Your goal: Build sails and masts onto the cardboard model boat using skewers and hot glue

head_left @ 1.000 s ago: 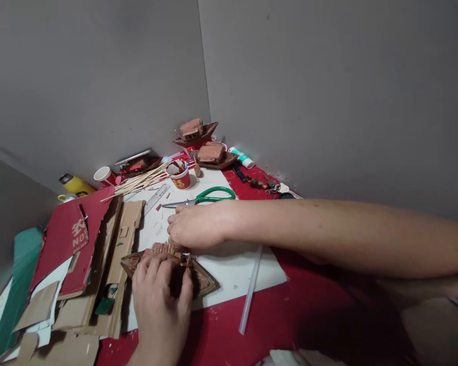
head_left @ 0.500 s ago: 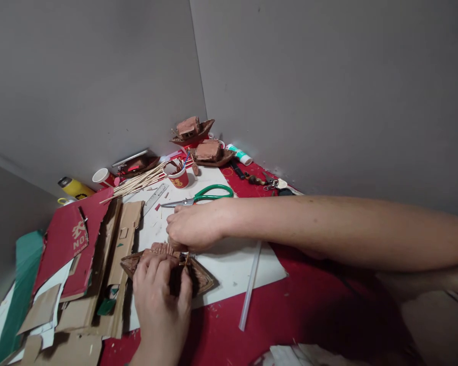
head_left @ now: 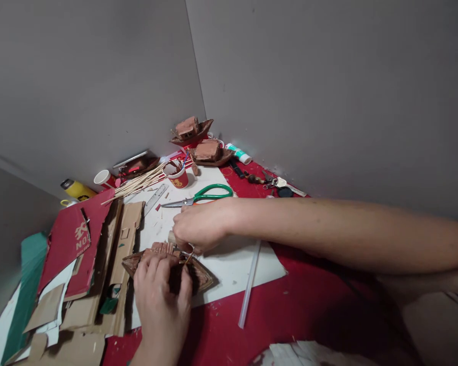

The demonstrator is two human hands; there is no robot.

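A brown model boat (head_left: 204, 277) lies on the white sheet (head_left: 229, 282). My left hand (head_left: 158, 279) is wrapped over its near side, thumb toward the pointed right end, covering much of the middle. A thin light stick (head_left: 189, 258) slants up from the boat by the left thumb. My right hand (head_left: 198, 229) is closed just above the far side of the boat, knuckles up. Its fingertips are hidden, and a small pale piece (head_left: 171, 237) shows at its left edge. Green-handled scissors (head_left: 213, 192) lie behind the right hand.
Cardboard pieces (head_left: 127, 264) and a red board (head_left: 70, 244) cover the left side. Thin sticks (head_left: 141, 182), a red paper cup (head_left: 177, 178) and finished model boats (head_left: 209, 151) stand behind. A translucent glue stick (head_left: 250, 290) lies at right.
My right hand has shifted slightly to the right, and a small pale piece now shows beside it. My left hand stays on the boat. The view has tilted a little.
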